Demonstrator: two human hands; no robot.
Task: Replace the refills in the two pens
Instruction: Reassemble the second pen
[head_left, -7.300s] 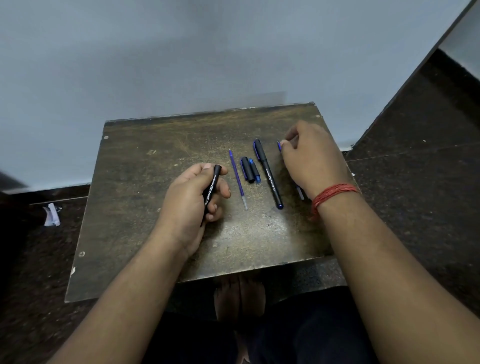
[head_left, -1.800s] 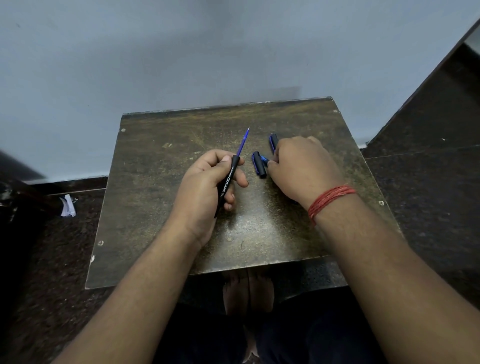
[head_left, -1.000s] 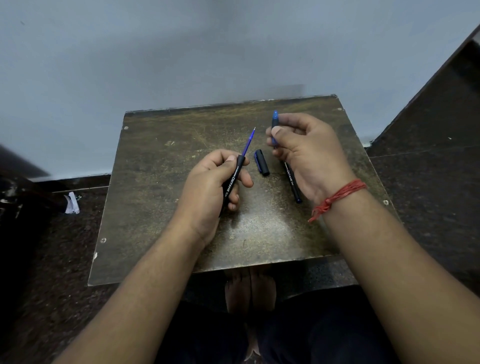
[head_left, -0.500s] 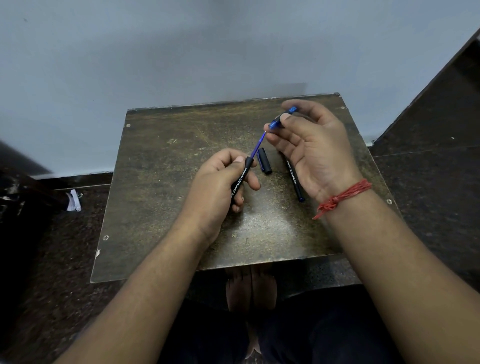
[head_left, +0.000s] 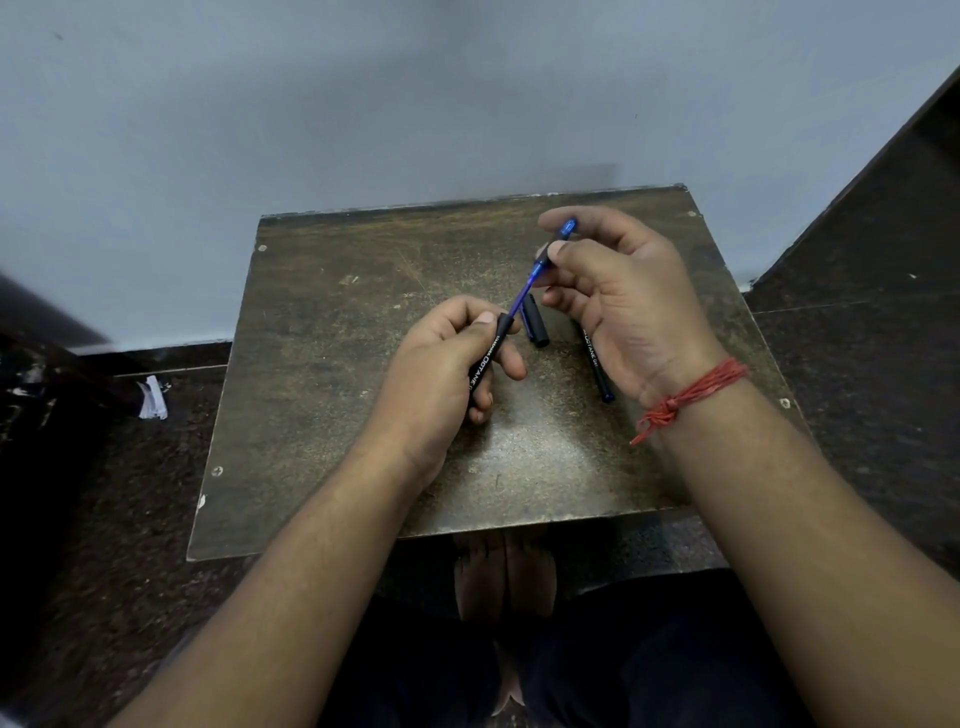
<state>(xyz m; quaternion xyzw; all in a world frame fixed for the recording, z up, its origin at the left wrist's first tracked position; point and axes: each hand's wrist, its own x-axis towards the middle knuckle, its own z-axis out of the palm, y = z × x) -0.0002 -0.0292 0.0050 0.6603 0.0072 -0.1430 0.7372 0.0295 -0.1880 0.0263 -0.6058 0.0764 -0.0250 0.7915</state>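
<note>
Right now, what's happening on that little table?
A person is reassembling a pen. The left hand grips a black pen barrel with a blue refill sticking out; the right hand pinches a blue tip piece over the refill's end. A second pen and a black cap lie on the table.

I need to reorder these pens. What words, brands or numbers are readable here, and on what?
"OCTANE": white print on the black pen barrel gripped by the left hand; smaller words before and after it are too blurred to read.
"OCTANE", partly hidden, then a small unreadable word: on the second pen lying on the table.
</note>
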